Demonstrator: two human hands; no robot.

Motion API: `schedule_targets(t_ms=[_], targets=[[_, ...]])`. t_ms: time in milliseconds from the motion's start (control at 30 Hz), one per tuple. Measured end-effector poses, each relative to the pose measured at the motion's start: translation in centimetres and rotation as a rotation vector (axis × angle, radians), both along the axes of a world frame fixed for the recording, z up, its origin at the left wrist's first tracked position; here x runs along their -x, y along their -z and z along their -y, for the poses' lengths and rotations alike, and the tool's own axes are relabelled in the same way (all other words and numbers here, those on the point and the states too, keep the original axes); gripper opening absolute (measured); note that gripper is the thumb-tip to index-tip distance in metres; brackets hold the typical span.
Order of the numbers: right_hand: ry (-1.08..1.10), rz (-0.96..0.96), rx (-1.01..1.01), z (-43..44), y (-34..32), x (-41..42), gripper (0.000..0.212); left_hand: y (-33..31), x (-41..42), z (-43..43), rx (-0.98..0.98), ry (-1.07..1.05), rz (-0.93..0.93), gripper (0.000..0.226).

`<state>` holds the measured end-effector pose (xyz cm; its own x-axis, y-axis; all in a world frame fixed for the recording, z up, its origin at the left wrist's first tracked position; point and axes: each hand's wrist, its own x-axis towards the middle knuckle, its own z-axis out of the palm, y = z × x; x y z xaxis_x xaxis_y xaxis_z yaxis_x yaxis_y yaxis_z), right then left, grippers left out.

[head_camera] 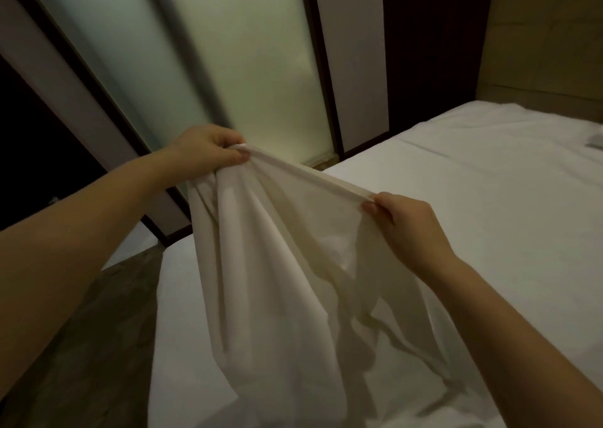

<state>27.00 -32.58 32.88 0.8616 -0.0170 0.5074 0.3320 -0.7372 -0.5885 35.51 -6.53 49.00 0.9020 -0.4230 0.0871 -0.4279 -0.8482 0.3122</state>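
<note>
White pillowcase (277, 264), thin and creased, hangs limp above the bed (489, 199). Left hand (205, 148) and right hand (404, 225) each pinch its hemmed edge, stretched taut between the 2.

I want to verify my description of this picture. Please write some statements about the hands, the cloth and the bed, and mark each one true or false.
1. The left hand and the right hand both pinch the hem of the white cloth above the bed. True.
2. The white cloth lies folded flat. False: it hangs loose from the hem.
3. The hem is stretched straight between the hands. True.
4. The bed has a dark cover. False: its sheet is white.
</note>
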Motion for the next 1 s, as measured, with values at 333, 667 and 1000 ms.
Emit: schedule_targets(t_ms=[333, 667, 1000], targets=[[-0.068, -0.349, -0.020, -1.4, 5.2, 1.9, 0.034, -0.9, 1.2, -0.9, 0.224, -0.111, 0.036, 0.013], [-0.072, -0.382, -0.061, -0.4, 2.6, 3.1, 0.039, -0.7, 3.2, -2.8, 0.217, -0.156, 0.062, 0.018], [-0.222, -0.452, 0.227, 1.7, 7.5, 3.4, 0.028, -1.2, 4.0, -2.3, 0.245, -0.079, 0.045, 0.009]])
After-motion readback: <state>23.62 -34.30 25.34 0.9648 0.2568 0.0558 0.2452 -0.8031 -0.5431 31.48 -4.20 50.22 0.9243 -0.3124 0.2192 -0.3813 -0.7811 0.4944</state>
